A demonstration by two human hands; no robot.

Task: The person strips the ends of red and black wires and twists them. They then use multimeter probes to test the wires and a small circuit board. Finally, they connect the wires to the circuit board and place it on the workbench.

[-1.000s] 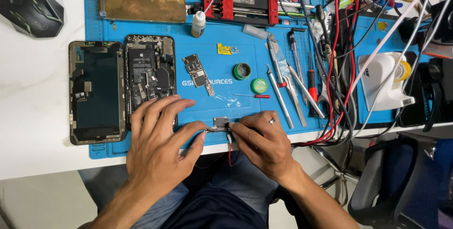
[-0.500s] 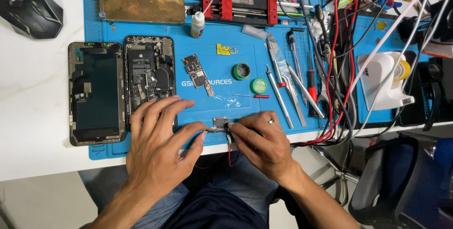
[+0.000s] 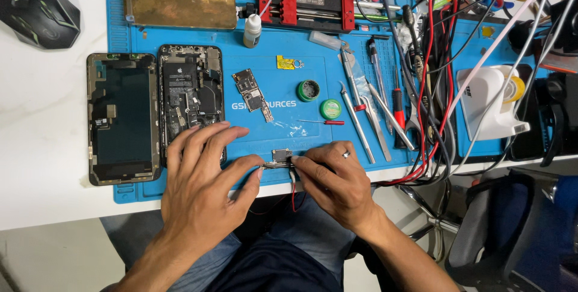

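At the lower centre of the frame, 2 hands pin a small phone part [image 3: 280, 158] to the blue mat's [image 3: 265, 39] near edge: left hand [image 3: 201, 174] spread flat bracing it, right hand [image 3: 331, 180] fingertips pinching it steady, opened phone [image 3: 189, 96] just beside.

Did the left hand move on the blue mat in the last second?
No. The left hand lies at the same spot beside the opened phone, fingertips at the small part.
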